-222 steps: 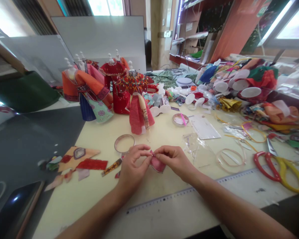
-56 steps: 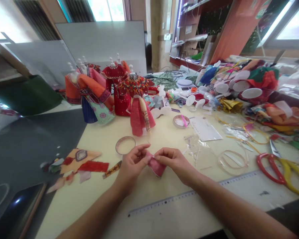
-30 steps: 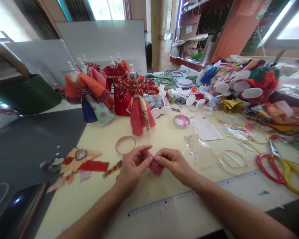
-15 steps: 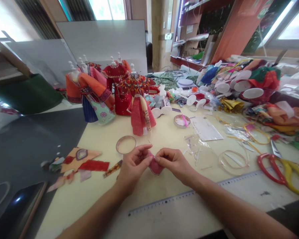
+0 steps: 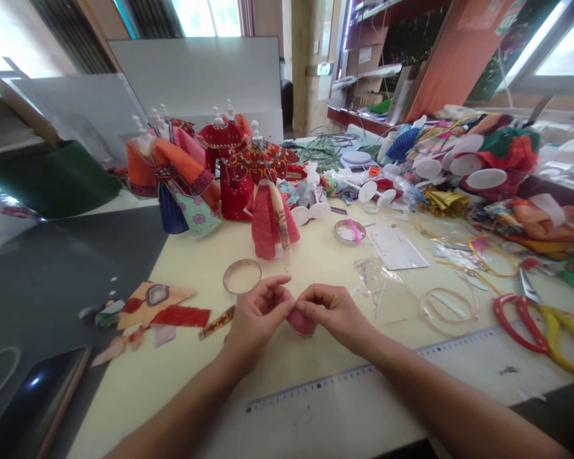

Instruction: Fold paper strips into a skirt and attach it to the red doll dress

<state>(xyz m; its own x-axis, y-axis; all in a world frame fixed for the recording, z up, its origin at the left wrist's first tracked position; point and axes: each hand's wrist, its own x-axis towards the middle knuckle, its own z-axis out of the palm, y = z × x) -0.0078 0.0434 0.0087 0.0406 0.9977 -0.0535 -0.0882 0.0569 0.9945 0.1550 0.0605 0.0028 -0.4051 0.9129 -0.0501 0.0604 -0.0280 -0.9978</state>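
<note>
Cluttered with craft scraps, the pale yellow desk [image 5: 310,255] fills the view, with a grey board [image 5: 196,76] and shelves [image 5: 363,70] behind it. Near its front edge the left hand [image 5: 256,319] and the right hand [image 5: 332,312] meet. Thumb and fingers of both are pinched shut on a small pink cloth piece [image 5: 300,322], held between them close to the desk top; whether it touches the desk cannot be told. Just beyond the left hand lies a clear tape ring [image 5: 242,276], and further left sit patterned paper scraps [image 5: 162,305]. Behind these stands a group of small dolls [image 5: 196,178] in red, orange and blue costumes, the nearest doll [image 5: 270,223] in a red skirt. A long ruler [image 5: 363,375] passes under the right forearm. Red and yellow scissors [image 5: 540,322] lie at the far right, well apart from the hands.
</note>
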